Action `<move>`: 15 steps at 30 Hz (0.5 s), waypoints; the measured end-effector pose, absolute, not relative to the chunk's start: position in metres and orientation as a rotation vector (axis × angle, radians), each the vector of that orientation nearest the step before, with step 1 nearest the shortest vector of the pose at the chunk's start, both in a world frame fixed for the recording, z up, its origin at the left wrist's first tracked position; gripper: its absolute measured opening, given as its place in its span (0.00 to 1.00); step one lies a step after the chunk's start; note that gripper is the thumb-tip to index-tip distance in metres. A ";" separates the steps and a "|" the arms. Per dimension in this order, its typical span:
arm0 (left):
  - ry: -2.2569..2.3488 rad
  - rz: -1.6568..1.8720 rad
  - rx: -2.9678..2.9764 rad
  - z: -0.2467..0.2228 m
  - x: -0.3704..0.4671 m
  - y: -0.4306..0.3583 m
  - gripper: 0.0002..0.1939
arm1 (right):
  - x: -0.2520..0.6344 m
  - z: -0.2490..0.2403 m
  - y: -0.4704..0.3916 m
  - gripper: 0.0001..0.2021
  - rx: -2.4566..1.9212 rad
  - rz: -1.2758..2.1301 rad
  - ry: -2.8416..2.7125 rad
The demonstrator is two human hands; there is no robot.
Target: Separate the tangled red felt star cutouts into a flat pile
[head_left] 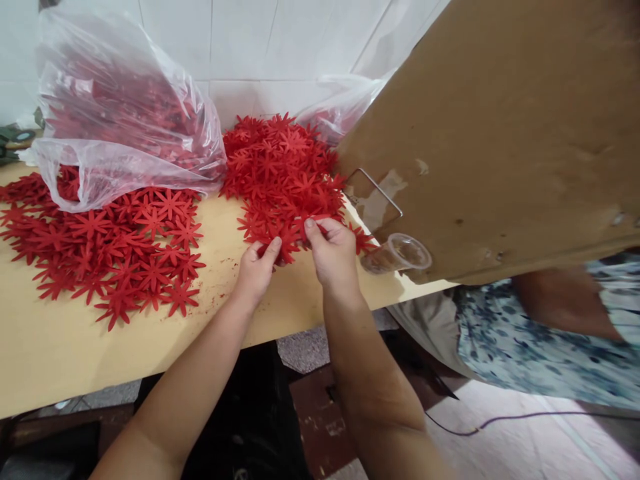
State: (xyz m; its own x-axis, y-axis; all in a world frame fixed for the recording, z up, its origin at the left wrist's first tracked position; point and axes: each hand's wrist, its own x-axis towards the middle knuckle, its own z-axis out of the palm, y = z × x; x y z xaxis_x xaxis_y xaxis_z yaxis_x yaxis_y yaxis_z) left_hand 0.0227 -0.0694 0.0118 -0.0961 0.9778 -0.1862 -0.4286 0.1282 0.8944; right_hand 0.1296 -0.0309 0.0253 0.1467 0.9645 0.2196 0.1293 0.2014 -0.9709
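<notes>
Close to the front edge of the right pile, my left hand [257, 270] pinches a red flower-shaped cutout between thumb and fingers. My right hand [336, 252] is closed too, its thumb and forefinger on a red cutout [320, 229]. Whether both hands grip the same piece is hard to make out. Just beyond them a heap of red flower cutouts [283, 160] with narrow petals spreads toward the wall. A second heap of the same cutouts [125, 247] lies to the left, partly under a clear plastic bag [127, 160] full of more.
A large brown board [490, 133] with a metal handle [383, 190] stands at the right. By its lower edge, a clear plastic cup [395, 255] lies tilted on the yellowish table [45, 353]. Another bag [345, 100] is behind. A person in a patterned garment [530, 333] is at right.
</notes>
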 end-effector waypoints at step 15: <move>1.063 1.402 0.602 0.015 0.021 -0.069 0.06 | 0.154 0.035 0.026 0.15 -1.208 0.904 -1.127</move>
State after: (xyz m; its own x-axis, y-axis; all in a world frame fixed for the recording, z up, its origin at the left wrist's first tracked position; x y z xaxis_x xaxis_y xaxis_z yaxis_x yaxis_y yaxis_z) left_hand 0.0213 -0.0689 0.0155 -0.1506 0.9604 -0.2346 -0.4852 0.1350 0.8639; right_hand 0.1544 0.0260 0.0346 0.2305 0.9586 0.1671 0.0447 0.1611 -0.9859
